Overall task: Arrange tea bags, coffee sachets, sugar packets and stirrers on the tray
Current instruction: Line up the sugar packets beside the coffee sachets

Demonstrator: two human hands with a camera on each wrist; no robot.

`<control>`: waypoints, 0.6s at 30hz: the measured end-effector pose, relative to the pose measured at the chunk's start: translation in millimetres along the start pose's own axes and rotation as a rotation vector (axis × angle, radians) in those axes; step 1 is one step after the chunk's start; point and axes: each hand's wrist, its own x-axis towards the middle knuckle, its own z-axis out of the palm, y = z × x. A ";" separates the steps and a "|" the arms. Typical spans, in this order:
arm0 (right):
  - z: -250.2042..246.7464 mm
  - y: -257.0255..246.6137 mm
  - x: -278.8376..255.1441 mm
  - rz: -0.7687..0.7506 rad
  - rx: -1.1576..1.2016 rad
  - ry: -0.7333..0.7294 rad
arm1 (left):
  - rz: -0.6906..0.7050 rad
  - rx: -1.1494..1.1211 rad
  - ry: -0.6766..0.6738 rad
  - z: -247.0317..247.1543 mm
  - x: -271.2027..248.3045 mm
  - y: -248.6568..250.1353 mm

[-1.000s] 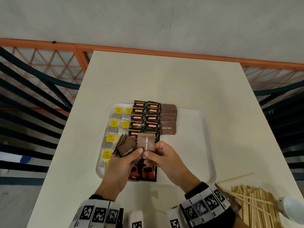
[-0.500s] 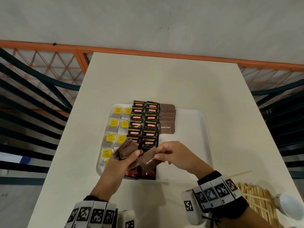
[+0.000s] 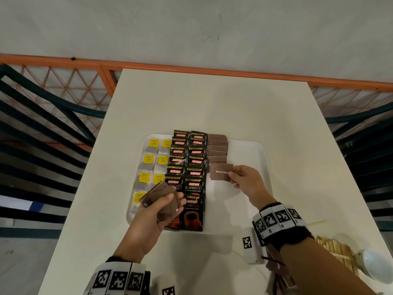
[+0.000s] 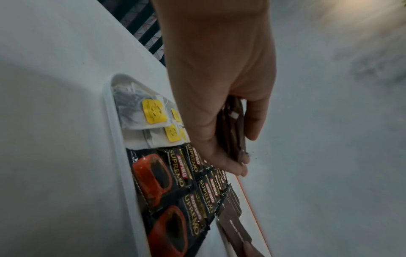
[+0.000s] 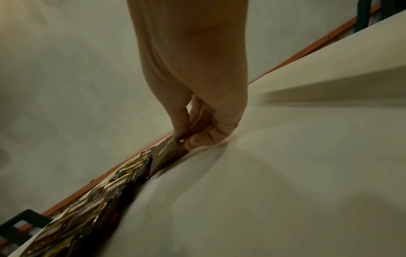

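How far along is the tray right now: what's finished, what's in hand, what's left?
Done: tea bags and coffee sachets fill the left of the tray. In hand: the right hand pinches a sugar packet at the near end of the sugar column; the left hand holds a sugar stack. Left: those sugars and the stirrers, off the tray.

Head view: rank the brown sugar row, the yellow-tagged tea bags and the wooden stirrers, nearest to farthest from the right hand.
1. Brown sugar row: just beyond the right hand.
2. Wooden stirrers: off the tray, by the right forearm.
3. Yellow-tagged tea bags: tray's far left.
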 end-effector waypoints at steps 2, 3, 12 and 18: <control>4.2 0.6 3.9 -0.002 -0.026 -0.002 | -0.019 -0.023 -0.012 1.3 -0.8 1.6; 6.4 1.3 5.6 -0.006 -0.047 0.004 | -0.030 -0.034 -0.018 2.1 -1.0 2.2; 19.0 6.5 13.2 -0.058 -0.190 0.145 | -0.053 -0.138 -0.095 1.3 -1.4 1.7; 19.4 9.5 12.3 -0.082 -0.171 0.178 | -0.053 -0.175 -0.153 1.5 -1.9 3.6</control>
